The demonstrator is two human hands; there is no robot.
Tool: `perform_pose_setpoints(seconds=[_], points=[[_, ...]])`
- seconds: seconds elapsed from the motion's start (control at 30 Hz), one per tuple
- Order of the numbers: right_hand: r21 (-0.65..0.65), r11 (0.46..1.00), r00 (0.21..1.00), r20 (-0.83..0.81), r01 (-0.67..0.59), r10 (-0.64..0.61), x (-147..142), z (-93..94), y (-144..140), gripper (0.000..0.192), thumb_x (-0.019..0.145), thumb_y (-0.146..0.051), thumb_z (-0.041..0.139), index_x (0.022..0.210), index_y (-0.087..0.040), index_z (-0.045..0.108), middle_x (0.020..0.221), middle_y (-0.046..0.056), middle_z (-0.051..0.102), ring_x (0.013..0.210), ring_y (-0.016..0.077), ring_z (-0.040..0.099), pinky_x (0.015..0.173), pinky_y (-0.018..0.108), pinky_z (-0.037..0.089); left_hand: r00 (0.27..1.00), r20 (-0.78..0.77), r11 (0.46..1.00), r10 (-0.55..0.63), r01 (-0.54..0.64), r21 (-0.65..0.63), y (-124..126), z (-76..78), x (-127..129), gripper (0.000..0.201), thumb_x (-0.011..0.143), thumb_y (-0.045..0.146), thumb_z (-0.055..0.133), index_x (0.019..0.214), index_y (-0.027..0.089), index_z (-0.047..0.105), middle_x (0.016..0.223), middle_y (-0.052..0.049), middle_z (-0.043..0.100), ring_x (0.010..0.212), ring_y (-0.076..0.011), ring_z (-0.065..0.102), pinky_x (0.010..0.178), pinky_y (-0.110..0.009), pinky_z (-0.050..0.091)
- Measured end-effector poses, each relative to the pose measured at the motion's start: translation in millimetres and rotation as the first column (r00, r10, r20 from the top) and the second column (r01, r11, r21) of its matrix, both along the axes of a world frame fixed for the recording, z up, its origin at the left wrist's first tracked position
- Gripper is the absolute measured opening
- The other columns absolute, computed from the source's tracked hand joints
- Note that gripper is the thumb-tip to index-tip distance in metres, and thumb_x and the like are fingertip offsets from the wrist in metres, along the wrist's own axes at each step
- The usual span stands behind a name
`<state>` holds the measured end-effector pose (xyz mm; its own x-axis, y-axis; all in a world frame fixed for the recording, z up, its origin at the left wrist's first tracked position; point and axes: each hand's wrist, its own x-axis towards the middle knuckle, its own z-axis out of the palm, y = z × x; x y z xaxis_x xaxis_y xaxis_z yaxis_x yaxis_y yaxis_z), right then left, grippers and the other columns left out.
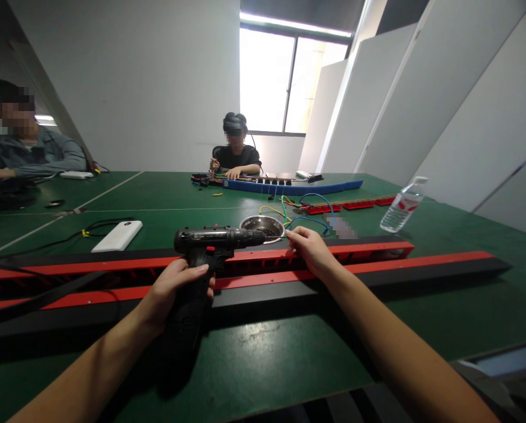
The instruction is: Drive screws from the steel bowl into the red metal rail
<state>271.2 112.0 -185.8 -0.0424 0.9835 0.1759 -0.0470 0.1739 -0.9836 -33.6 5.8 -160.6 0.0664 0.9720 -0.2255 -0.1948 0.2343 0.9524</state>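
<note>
A black cordless drill (207,239) is gripped by my left hand (174,285), its chuck pointing right. My right hand (307,247) is pinched at the tip of the drill bit; whatever small piece the fingertips hold is too small to make out. Just behind the bit stands a round metal bowl (250,221) with small dark pieces in it. Under both hands lie two long black-and-red bars (263,277), side by side across the table. Small screws show along the red strip of the nearer one.
A white power bank (118,236) with black cables lies left. A water bottle (404,205) stands tilted-looking at right. Coloured wires (284,208) and red strips (355,207) lie behind the bowl. Across the green table (263,358), a person (236,153) handles a blue bar (289,187); another sits left.
</note>
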Motion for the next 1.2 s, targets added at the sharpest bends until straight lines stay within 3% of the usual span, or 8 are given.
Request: perform_pose_setpoints(seconds=[0.57, 0.8, 0.87, 1.0, 1.13, 1.2], points=[[-0.001, 1.0, 1.0, 0.023, 0.011, -0.011, -1, -0.5, 0, 0.045, 0.07, -0.054, 0.083, 0.066, -0.019, 0.054, 0.056, -0.003, 0.056, 0.05, 0.0104, 0.052, 0.05, 0.023, 0.039, 1.0, -0.013, 1.0, -0.007, 0.007, 0.027, 1, -0.1, 2, 0.04, 0.07, 0.039, 0.085, 0.092, 0.012, 0.065, 0.077, -0.007, 0.073, 0.063, -0.0187, 0.069, 0.06, -0.028, 0.055], [0.244, 0.962, 0.972, 0.166, 0.122, -0.165, -3, 11.4, -9, 0.043, 0.081, -0.055, 0.075, 0.067, -0.02, 0.055, 0.058, -0.002, 0.056, 0.055, 0.0124, 0.051, 0.056, 0.027, 0.041, 0.962, -0.259, 0.987, -0.084, 0.116, 0.111, 3, 6.8, -1, 0.037, 0.076, 0.043, 0.083, 0.09, 0.014, 0.064, 0.069, -0.002, 0.068, 0.061, -0.0187, 0.066, 0.058, -0.028, 0.052], [0.305, 0.946, 0.956, 0.228, 0.109, -0.183, -3, 17.6, -13, 0.042, 0.083, -0.055, 0.073, 0.068, -0.02, 0.056, 0.06, -0.002, 0.056, 0.056, 0.0129, 0.051, 0.056, 0.027, 0.04, 0.929, -0.363, 0.975, -0.071, 0.14, 0.17, 6, 14.9, -6, 0.043, 0.076, 0.044, 0.083, 0.101, 0.013, 0.066, 0.075, -0.005, 0.072, 0.067, -0.0219, 0.068, 0.061, -0.03, 0.054], [0.346, 0.938, 0.926, 0.346, 0.023, -0.15, -3, 28.1, -24, 0.038, 0.088, -0.052, 0.07, 0.07, -0.019, 0.061, 0.065, 0.001, 0.061, 0.059, 0.014, 0.052, 0.057, 0.028, 0.04, 0.82, -0.565, 0.902, 0.091, 0.173, 0.396, 13, 39.5, -27, 0.057, 0.074, 0.041, 0.085, 0.119, 0.012, 0.069, 0.111, -0.014, 0.077, 0.097, -0.0297, 0.072, 0.08, -0.034, 0.057], [0.3, 0.948, 0.873, 0.483, -0.102, -0.059, 1, 33.2, -45, 0.03, 0.092, -0.046, 0.067, 0.082, -0.018, 0.072, 0.078, 0.004, 0.071, 0.07, 0.0173, 0.062, 0.066, 0.03, 0.047, 0.636, -0.764, 0.856, 0.108, 0.332, 0.397, 17, 68.1, -50, 0.043, 0.072, 0.043, 0.086, 0.102, 0.013, 0.076, 0.086, -0.008, 0.079, 0.073, -0.0249, 0.071, 0.064, -0.031, 0.056], [0.253, 0.947, 0.837, 0.546, -0.198, 0.029, 3, 32.6, -57, 0.026, 0.093, -0.042, 0.066, 0.091, -0.019, 0.077, 0.092, 0.006, 0.075, 0.082, 0.0199, 0.068, 0.073, 0.032, 0.052, 0.579, -0.809, 0.83, 0.104, 0.397, 0.391, 16, 82.0, -56, 0.04, 0.073, 0.043, 0.085, 0.101, 0.015, 0.077, 0.083, -0.006, 0.079, 0.07, -0.0236, 0.071, 0.062, -0.03, 0.057]])
